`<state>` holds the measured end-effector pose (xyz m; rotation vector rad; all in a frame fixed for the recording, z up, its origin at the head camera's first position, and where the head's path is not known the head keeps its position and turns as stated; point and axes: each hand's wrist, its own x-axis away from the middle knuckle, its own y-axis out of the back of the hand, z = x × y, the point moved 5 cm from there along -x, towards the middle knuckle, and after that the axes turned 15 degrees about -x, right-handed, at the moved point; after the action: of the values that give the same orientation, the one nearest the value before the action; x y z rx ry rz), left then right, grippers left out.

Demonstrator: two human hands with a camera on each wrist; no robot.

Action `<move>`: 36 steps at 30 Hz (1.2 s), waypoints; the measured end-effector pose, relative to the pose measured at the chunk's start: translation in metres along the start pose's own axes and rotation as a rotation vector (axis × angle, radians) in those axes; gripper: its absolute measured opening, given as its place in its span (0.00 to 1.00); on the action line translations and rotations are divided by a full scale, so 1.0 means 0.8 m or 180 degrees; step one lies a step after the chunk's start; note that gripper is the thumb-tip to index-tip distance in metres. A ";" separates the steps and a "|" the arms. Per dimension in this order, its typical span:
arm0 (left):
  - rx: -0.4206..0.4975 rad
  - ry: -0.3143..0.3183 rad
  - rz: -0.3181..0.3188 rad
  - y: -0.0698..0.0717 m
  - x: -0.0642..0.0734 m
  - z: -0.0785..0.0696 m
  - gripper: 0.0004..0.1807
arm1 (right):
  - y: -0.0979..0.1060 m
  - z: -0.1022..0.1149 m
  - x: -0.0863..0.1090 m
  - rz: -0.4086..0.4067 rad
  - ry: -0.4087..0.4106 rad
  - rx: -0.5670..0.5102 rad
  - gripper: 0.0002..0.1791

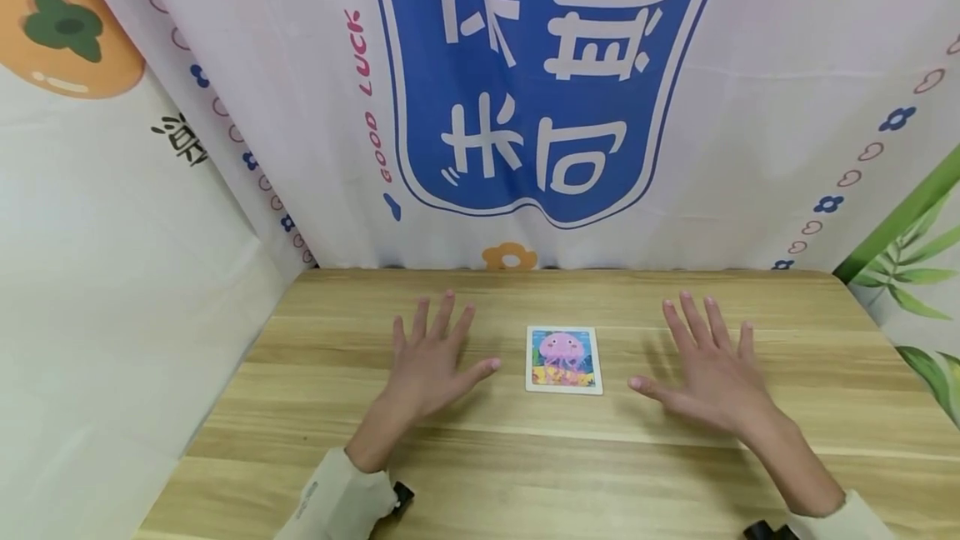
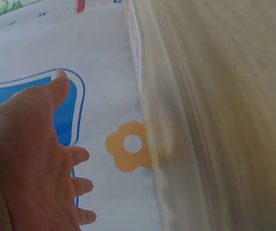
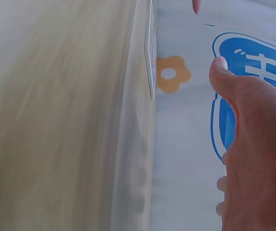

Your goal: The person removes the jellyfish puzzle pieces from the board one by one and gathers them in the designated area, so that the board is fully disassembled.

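Head view: your left hand (image 1: 429, 372) and right hand (image 1: 716, 377) spread wide, empty — the rectangular, white-bordered pink-jellyfish card (image 1: 563, 360) lies between them (untouched) on the yellowish wood-grain table (image 1: 570, 473) — any pinch best takes its edges.

Head view bright, evenly lit; light diffuse, source out of frame. Soft, faint shadows on desk (image 1: 285, 415) near left grip (image 1: 429, 365) and right grip (image 1: 716, 377). Jellyfish card (image 1: 564, 359) fairly crisp, colours clear. Both wrist views hazier, lower in contrast; desk grain smeared, palest toward upper left in right wrist view. Printed cloth (image 1: 750, 148) greyish-white there.
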<state>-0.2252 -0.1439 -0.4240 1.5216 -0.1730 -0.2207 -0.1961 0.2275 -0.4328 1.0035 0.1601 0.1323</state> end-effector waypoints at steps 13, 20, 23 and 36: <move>0.0136 -0.0245 0.0164 -0.002 -0.019 -0.037 0.49 | -0.016 0.035 -0.027 0.0037 0.0227 -0.0134 0.68; 0.0279 -0.0638 0.0321 -0.003 -0.028 -0.058 0.45 | -0.028 0.045 -0.040 -0.0006 0.0460 -0.0401 0.64; 0.0291 -0.0770 0.0294 -0.002 -0.030 -0.067 0.43 | -0.034 0.050 -0.045 -0.0002 0.0540 -0.0506 0.61; 0.0471 -0.1116 0.0085 -0.002 -0.036 -0.086 0.28 | -0.053 0.060 -0.074 0.0147 0.0535 -0.0901 0.45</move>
<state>-0.2363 -0.0699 -0.4281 1.6173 -0.4969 -0.4615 -0.2432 0.1542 -0.4393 0.7135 0.2641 0.2744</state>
